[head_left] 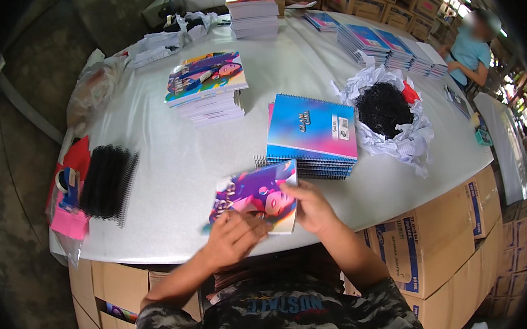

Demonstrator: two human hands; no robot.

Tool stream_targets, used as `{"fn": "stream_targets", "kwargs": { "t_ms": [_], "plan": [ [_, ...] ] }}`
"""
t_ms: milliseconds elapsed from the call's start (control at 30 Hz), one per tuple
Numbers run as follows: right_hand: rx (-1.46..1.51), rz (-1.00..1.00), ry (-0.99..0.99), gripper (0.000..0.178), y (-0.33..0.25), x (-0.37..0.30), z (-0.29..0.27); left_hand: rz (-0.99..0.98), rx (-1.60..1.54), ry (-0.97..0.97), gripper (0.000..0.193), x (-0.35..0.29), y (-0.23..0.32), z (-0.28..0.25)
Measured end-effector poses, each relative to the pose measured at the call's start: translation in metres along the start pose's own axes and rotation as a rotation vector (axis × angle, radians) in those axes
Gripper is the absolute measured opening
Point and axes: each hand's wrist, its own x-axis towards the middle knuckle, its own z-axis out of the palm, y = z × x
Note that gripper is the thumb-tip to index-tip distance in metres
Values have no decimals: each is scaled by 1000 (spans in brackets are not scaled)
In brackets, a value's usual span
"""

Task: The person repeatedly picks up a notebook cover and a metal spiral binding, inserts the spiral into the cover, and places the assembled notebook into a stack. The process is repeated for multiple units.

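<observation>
Close to the table's near edge I hold a notebook (254,188) with a bright purple and pink illustrated cover. My right hand (315,208) grips its right edge, thumb on the cover. The curled fingers of my left hand (236,235) close on its near edge; their tips are partly blurred. Just beyond it stands a stack of blue and pink spiral notebooks (312,124), with black coils showing along the stack's side. Farther left is a pile of illustrated notebooks (205,80) with white page edges. Black spiral coils (107,183) lie together at the left.
Crumpled white paper (418,141) surrounds a tangle of black coils (385,110) on the right. A tape roll (64,179) and pink block (71,222) sit at the left edge. More notebook stacks (253,19) stand farther back. Cardboard boxes (431,244) are below; two people work beyond the table.
</observation>
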Motion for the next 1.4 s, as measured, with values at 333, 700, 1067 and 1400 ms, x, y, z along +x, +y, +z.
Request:
{"fn": "stream_targets", "kwargs": {
  "t_ms": [333, 700, 1067, 1400],
  "plan": [
    [-692, -361, -225, 23, 23, -9, -19, -1179, -918, 363, 42, -63, -43, -11],
    [-792, -553, -162, 22, 26, -7, -35, -666, 283, -201, 44, -102, -119, -26],
    [-711, -635, -315, 30, 24, -18, -32, -1216, 726, -89, 45, -141, -176, -84],
    [-771, -654, -290, 25, 20, -14, -26, -1261, 441, -221, 36, -122, -69, -64]
  ]
}}
